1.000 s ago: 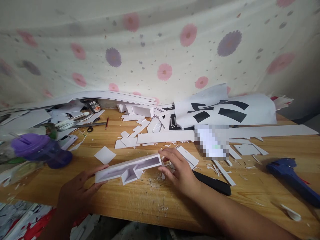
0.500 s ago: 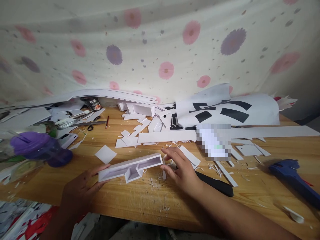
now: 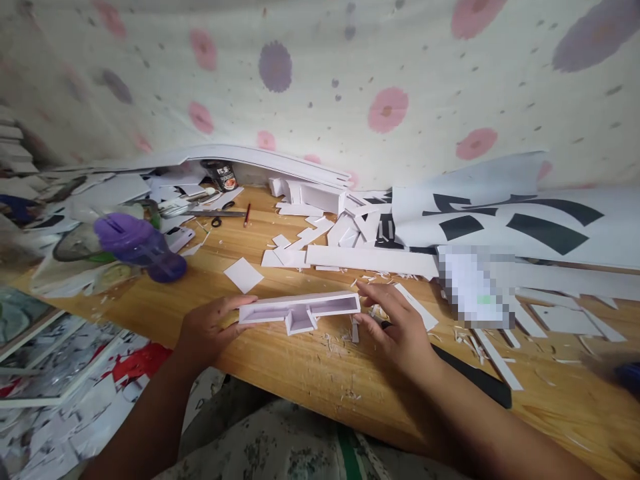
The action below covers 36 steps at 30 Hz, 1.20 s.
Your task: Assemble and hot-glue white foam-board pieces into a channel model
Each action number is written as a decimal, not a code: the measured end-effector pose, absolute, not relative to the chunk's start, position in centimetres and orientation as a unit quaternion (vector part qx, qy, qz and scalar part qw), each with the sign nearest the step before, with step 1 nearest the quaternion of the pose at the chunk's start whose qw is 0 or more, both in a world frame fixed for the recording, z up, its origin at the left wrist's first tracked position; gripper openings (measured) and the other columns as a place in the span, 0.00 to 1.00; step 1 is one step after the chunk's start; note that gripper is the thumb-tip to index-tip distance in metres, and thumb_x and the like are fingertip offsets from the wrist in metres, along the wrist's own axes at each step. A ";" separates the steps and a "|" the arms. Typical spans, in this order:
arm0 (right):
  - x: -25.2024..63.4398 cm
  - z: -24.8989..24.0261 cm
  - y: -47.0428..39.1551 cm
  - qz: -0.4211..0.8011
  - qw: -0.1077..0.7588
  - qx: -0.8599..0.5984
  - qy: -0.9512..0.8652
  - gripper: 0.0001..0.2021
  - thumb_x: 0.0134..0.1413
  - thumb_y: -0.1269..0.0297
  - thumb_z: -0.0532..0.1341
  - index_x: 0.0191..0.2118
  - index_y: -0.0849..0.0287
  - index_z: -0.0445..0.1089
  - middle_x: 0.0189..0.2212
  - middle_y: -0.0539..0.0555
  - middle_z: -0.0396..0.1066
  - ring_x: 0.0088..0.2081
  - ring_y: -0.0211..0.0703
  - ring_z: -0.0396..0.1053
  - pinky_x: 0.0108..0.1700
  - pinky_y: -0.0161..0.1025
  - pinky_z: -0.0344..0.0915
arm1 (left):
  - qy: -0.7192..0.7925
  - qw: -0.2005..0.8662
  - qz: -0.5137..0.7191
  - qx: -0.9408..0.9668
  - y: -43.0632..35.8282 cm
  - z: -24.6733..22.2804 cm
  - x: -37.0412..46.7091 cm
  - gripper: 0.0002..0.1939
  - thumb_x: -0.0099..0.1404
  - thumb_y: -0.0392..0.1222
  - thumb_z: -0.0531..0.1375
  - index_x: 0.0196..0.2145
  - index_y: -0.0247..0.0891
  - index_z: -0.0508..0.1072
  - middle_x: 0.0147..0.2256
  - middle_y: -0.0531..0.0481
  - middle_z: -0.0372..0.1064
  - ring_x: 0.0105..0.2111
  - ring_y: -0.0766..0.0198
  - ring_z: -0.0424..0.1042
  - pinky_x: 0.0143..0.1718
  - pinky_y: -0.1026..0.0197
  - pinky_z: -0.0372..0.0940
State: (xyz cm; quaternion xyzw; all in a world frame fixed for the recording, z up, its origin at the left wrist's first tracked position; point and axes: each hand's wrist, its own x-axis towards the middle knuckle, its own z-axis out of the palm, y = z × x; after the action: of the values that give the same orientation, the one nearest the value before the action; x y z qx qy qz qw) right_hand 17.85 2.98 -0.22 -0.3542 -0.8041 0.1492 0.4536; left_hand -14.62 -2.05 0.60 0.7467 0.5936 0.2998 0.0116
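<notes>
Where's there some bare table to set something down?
Bare tabletop shows between the purple bottle, the white square and the pencil, and nearer, in front of the white box-like piece, between the left hand and the shavings. It's crowded beyond the right hand with white strips, and behind the purple bottle with white scraps.

Head view: looks forward and down from the wearer's head, over the near edge of the table.
Cloth: faced nearly square-on, behind the table, filling the top and running past the upper edge.
Left hand, right hand: viewed from above and behind, close by, below mid-frame, with arms cut by the bottom edge.
Lap: nearest, seen from above along the bottom edge.
Sheet: farther off, cut by the right edge.
</notes>
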 end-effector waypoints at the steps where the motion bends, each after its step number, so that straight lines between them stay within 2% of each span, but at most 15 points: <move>1: 17.9 -0.2 3.0 0.146 0.453 -0.353 -0.806 0.20 0.58 0.68 0.60 0.56 0.50 0.62 0.40 0.55 0.68 0.34 0.41 0.70 0.37 0.43 0.72 | 0.584 0.013 0.303 0.753 -2.0 0.7 -14.6 0.19 0.62 0.58 0.57 0.43 0.43 0.75 0.41 0.51 0.79 0.39 0.56 0.78 0.42 0.57 0.71; 9: 18.0 -0.3 3.2 0.117 0.451 -0.337 -0.818 0.17 0.57 0.69 0.61 0.52 0.53 0.66 0.38 0.56 0.70 0.38 0.44 0.70 0.40 0.43 0.70 | 0.582 0.054 0.307 0.751 -1.7 1.8 -13.9 0.15 0.61 0.53 0.59 0.41 0.43 0.76 0.41 0.49 0.79 0.40 0.56 0.78 0.43 0.57 0.71; 18: 18.0 -0.1 3.3 0.118 0.452 -0.335 -0.818 0.16 0.56 0.69 0.61 0.51 0.54 0.67 0.36 0.55 0.70 0.37 0.43 0.70 0.39 0.40 0.69 | 0.616 0.131 0.340 0.699 -1.6 2.2 -13.7 0.15 0.56 0.51 0.63 0.39 0.42 0.78 0.41 0.49 0.79 0.41 0.55 0.77 0.46 0.58 0.69; 21: 18.0 0.0 3.2 0.118 0.455 -0.334 -0.817 0.18 0.57 0.70 0.60 0.53 0.53 0.65 0.37 0.54 0.71 0.36 0.42 0.70 0.38 0.39 0.69 | 0.633 0.164 0.351 0.670 -1.4 2.0 -14.0 0.16 0.53 0.50 0.65 0.39 0.43 0.77 0.39 0.50 0.79 0.40 0.56 0.77 0.44 0.58 0.69; 25: 18.0 0.3 3.1 0.112 0.462 -0.342 -0.811 0.19 0.57 0.70 0.60 0.55 0.54 0.64 0.36 0.54 0.71 0.34 0.41 0.70 0.37 0.39 0.70 | 0.663 0.198 0.384 0.611 -0.9 1.1 -14.8 0.19 0.53 0.52 0.63 0.39 0.37 0.74 0.36 0.46 0.79 0.35 0.55 0.78 0.39 0.58 0.71; 30: 17.7 0.3 2.5 0.119 0.445 -0.308 -0.832 0.12 0.58 0.73 0.58 0.46 0.57 0.69 0.33 0.55 0.72 0.35 0.41 0.71 0.35 0.37 0.69 | 0.681 0.234 0.405 0.563 -0.4 0.7 -14.5 0.20 0.52 0.50 0.62 0.39 0.36 0.72 0.36 0.46 0.78 0.38 0.53 0.77 0.41 0.55 0.71; 34: 17.0 0.9 1.2 0.106 0.394 -0.223 -0.885 0.05 0.59 0.73 0.57 0.36 0.60 0.70 0.26 0.53 0.72 0.28 0.39 0.69 0.30 0.36 0.66 | 0.675 0.272 0.391 0.564 0.0 1.2 -13.4 0.19 0.49 0.49 0.63 0.38 0.38 0.73 0.36 0.47 0.79 0.39 0.51 0.77 0.43 0.54 0.70; 36: 17.1 1.7 1.0 0.071 0.373 -0.201 -0.903 0.05 0.59 0.71 0.57 0.33 0.60 0.69 0.23 0.52 0.71 0.25 0.38 0.67 0.28 0.36 0.65 | 0.666 0.295 0.383 0.568 0.3 1.3 -13.0 0.20 0.47 0.50 0.64 0.37 0.38 0.74 0.35 0.47 0.79 0.39 0.50 0.77 0.42 0.53 0.70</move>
State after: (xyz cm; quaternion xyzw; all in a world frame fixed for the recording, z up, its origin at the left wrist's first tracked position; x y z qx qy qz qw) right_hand 17.12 1.00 1.65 -0.2009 -0.9031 0.0711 0.3729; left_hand -12.99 0.33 1.34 0.5685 0.6657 0.3831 0.2950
